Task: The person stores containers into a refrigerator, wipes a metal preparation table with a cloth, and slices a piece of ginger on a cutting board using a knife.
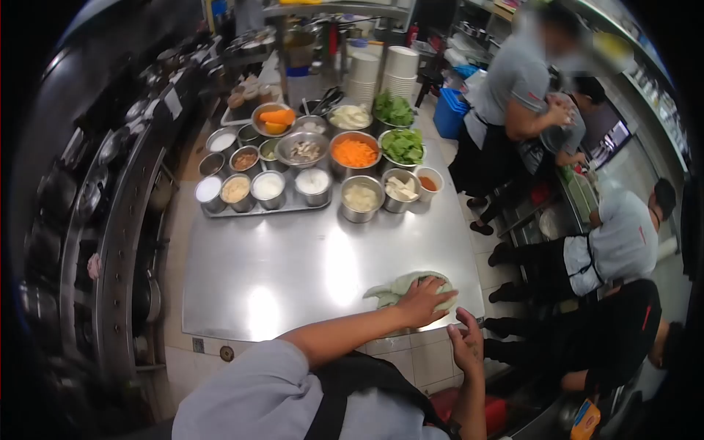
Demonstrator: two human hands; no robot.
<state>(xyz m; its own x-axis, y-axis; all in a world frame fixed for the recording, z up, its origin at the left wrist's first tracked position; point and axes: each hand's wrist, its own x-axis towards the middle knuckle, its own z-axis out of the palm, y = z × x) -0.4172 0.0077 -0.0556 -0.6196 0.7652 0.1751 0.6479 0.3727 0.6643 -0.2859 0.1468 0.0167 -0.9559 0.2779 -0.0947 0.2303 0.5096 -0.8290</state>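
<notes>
My left hand (425, 301) reaches across to the right front of the steel table (257, 249). Its fingers lie over a bunched pale green cloth (389, 292) and hold it against the tabletop. Part of the cloth is hidden beneath the palm, and a loose end trails to the left. Just off the table's front right corner, my right hand (467, 343) is raised with nothing in it, its thumb and fingers apart.
Across the table's back stand steel bowls of shredded carrot (354, 152), leafy greens (402, 145) and pale slices (361, 196). A metal tray (293, 207) bears several small containers. Stacked white tubs (401, 70) stand behind. Co-workers (612, 238) occupy the right; a stove line (110, 242) runs left.
</notes>
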